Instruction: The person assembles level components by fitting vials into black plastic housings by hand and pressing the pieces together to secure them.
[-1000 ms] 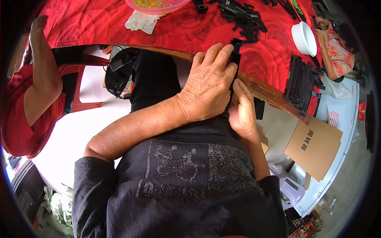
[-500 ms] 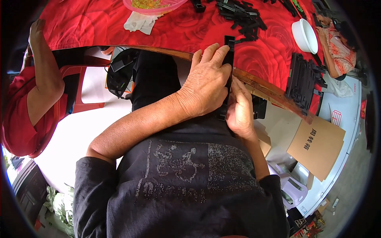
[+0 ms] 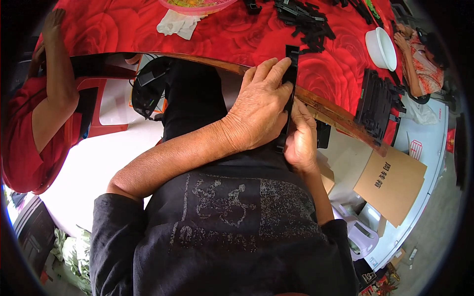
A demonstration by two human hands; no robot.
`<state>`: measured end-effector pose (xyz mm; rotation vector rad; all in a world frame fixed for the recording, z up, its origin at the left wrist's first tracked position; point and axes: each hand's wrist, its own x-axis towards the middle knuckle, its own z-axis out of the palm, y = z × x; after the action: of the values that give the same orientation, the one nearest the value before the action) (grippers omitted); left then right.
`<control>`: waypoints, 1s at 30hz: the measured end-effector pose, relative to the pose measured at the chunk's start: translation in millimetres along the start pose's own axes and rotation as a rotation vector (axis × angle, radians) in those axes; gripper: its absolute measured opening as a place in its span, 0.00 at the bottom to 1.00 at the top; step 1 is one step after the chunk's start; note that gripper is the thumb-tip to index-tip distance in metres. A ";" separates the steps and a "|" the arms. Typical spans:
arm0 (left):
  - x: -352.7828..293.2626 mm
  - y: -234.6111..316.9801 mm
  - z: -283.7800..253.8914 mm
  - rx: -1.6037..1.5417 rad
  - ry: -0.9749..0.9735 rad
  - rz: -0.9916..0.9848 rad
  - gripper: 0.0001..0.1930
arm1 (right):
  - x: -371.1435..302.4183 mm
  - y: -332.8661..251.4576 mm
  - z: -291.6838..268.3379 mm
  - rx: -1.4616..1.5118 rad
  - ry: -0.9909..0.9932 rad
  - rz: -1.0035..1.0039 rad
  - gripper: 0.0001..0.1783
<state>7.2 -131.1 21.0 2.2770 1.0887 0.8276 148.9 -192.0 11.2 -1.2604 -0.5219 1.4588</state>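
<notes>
Between my hands, at the table's near edge, is a long narrow black plastic part (image 3: 292,66). My left hand (image 3: 261,106) grips it from the left, its fingers closed along the upper stretch. From the right, my right hand (image 3: 302,135) closes around the lower stretch, its fingers partly hidden behind the part. The part's far end points up toward the table, and its lower end is close to my shirt. On the table ahead lies a loose pile of similar black strips (image 3: 308,24). A row of stacked black parts (image 3: 373,103) is at the right edge.
A red rose-patterned cloth (image 3: 118,29) covers the table, which has a wooden edge (image 3: 340,123). On it are a pink basket (image 3: 197,9), a crumpled tissue (image 3: 180,24) and a white bowl (image 3: 380,48). A cardboard box (image 3: 390,185) stands lower right. People sit at both sides.
The black part leans slightly more to the right at its top, with both hands still on it. At the left, the other person's arm has shifted a little right. The view has moved slightly.
</notes>
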 end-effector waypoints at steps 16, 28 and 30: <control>-0.2 -12.7 -10.3 -0.183 -0.111 -0.025 0.24 | -4.2 -2.8 10.0 0.086 0.010 0.066 0.19; 2.0 -9.9 -13.4 -0.119 -0.094 -0.040 0.25 | -3.1 -3.2 12.0 0.070 -0.017 0.052 0.19; 3.8 -6.1 -15.5 -0.060 -0.070 -0.019 0.24 | -3.4 -3.5 12.2 0.107 0.000 0.055 0.19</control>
<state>-4.8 -122.1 29.2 2.2253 1.0396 0.7570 139.1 -190.2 19.6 -1.1989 -0.4064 1.5128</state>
